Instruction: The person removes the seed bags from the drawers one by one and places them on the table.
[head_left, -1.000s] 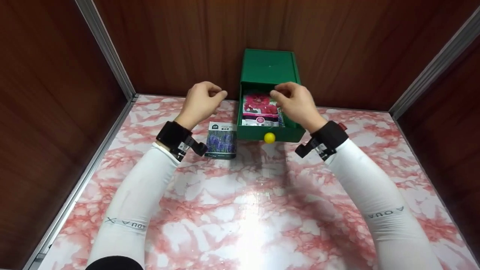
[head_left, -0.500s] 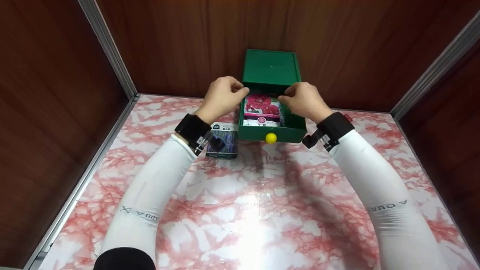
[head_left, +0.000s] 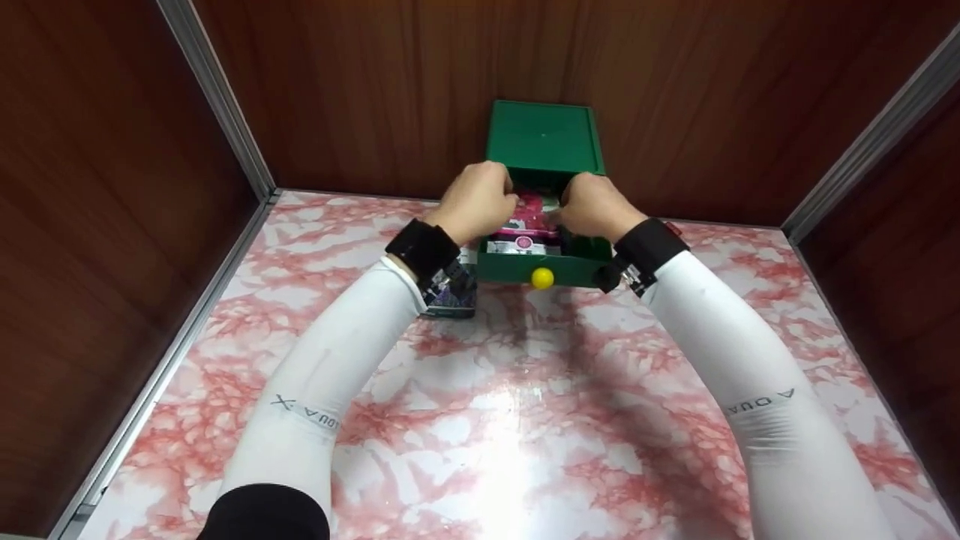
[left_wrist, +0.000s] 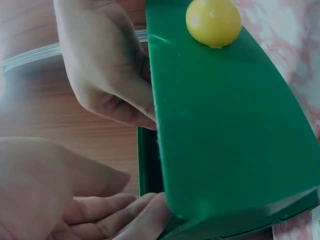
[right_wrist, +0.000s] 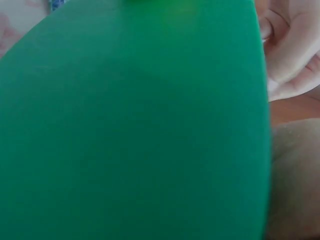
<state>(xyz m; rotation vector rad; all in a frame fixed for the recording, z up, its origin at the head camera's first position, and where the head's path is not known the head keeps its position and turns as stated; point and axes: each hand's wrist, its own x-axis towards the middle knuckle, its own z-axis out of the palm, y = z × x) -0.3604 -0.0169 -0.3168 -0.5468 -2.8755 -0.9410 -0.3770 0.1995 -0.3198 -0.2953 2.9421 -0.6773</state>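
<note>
In the head view a green drawer box [head_left: 544, 135] stands against the back wall with its drawer [head_left: 501, 268] pulled out. A yellow knob [head_left: 542, 278] sits on the drawer front. Inside lies a seed packet with pink flowers [head_left: 525, 244], partly covered by the hands. My left hand [head_left: 478, 196] reaches in over the drawer's left side; the left wrist view shows its thumb [left_wrist: 102, 180] apart from its loosely bent fingers. From the right my right hand [head_left: 596, 206] dips into the drawer. Its fingertips are hidden, so I cannot tell whether they pinch the packet.
A second seed packet with purple flowers [head_left: 454, 300] lies on the marbled table [head_left: 435, 405] just left of the drawer, partly under my left wrist. Brown wooden panels [head_left: 375, 90] close off the back and sides.
My left hand has moved right, from beside the box to over the drawer. My right hand has shifted slightly left and down into the drawer, covering more of the pink-flower packet.
</note>
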